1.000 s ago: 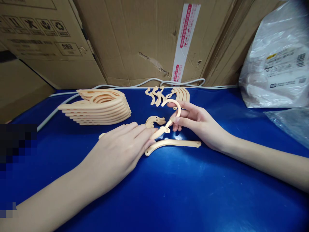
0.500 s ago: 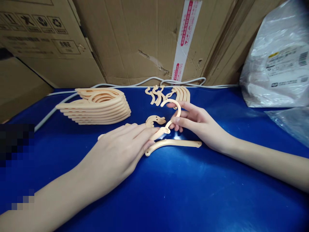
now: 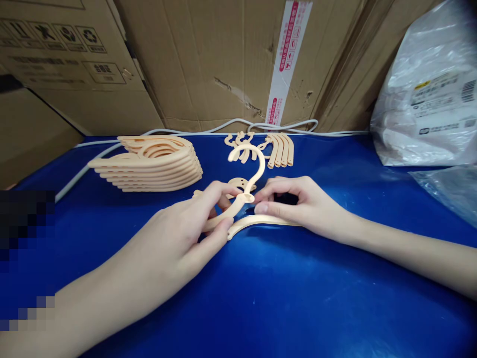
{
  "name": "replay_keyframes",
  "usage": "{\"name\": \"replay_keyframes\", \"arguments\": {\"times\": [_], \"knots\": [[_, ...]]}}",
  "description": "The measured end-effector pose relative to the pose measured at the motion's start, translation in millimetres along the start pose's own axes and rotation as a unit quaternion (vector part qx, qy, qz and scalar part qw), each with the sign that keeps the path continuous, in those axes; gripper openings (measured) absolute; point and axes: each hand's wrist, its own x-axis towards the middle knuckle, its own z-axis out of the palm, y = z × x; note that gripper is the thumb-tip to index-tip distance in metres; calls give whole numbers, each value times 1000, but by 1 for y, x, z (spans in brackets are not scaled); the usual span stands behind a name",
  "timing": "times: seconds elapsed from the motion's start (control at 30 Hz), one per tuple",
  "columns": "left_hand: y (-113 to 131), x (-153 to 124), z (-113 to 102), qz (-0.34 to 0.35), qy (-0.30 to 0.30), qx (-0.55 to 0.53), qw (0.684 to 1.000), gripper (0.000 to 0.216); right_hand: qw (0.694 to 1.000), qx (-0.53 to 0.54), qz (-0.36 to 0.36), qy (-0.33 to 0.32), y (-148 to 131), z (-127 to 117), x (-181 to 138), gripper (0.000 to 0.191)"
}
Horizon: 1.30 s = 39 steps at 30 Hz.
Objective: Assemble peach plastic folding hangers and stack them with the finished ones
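My left hand [image 3: 182,238] pinches a peach plastic hanger arm with its hook [image 3: 250,161] standing up at the middle of the blue table [image 3: 261,298]. My right hand [image 3: 301,204] lies over a second peach hanger arm [image 3: 246,224] flat on the table, fingers closed on its upper edge. The two arms meet near the hook's base. A small curved peach piece [image 3: 240,184] lies just behind the hands.
A stack of assembled peach hangers [image 3: 149,166] sits at the back left. Loose hooks [image 3: 242,144] and curved parts [image 3: 281,149] lie at the back middle. A white cable [image 3: 223,130] runs along cardboard boxes [image 3: 208,59]. A plastic bag [image 3: 428,94] stands at the right.
My left hand closed on the hanger arm and lifted it, so the hook now stands upright. My right hand let go of the hook and dropped onto the flat arm.
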Motion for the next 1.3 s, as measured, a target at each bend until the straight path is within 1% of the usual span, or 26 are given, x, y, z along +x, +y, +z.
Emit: {"name": "replay_keyframes", "arguments": {"times": [0.1,0.17,0.27,0.3,0.37,0.53,0.63,0.73,0.77,0.8,0.87,0.97,1.03,1.1,1.17,1.3], "knots": [[-1,4,2,-25,21,-96,995,21,993,-90,-68,-20,-1,2,-2,30],[-1,6,3,-60,14,-130,990,21,985,-141,-95,-36,-1,3,-2,27],[0,7,2,-105,-15,-179,978,38,975,-185,-115,-45,-1,2,-4,16],[1,7,1,-114,-21,-187,976,44,972,-195,-121,-45,-1,2,-4,15],[2,7,0,-125,-24,-195,973,47,963,-226,-137,-43,0,2,-5,17],[-1,9,1,-150,-23,-245,958,39,920,-343,-185,-32,-1,6,-8,28],[-4,11,2,-159,-33,-268,950,32,905,-372,-203,-26,-2,8,-9,33],[-5,12,1,-169,-30,-280,945,23,906,-370,-204,-29,-2,9,-9,33],[-5,11,0,-167,-30,-283,944,24,907,-368,-205,-26,-2,10,-9,33],[-4,11,-1,-159,-17,-288,944,26,907,-365,-207,-22,-2,10,-9,33],[-3,9,-3,-162,-15,-257,953,28,908,-360,-212,-13,-1,10,-9,31],[-2,9,-4,-147,-1,-214,966,27,915,-341,-216,-10,-1,10,-9,28],[-3,10,-3,-152,1,-219,964,26,924,-318,-212,-15,0,9,-10,26],[-6,12,-2,-179,1,-250,952,25,933,-297,-201,-21,0,9,-12,24],[-8,12,-1,-209,2,-297,932,23,942,-280,-184,-23,0,8,-13,22],[-9,11,-2,-240,17,-366,899,21,955,-246,-166,-6,-3,7,-15,24]]}}
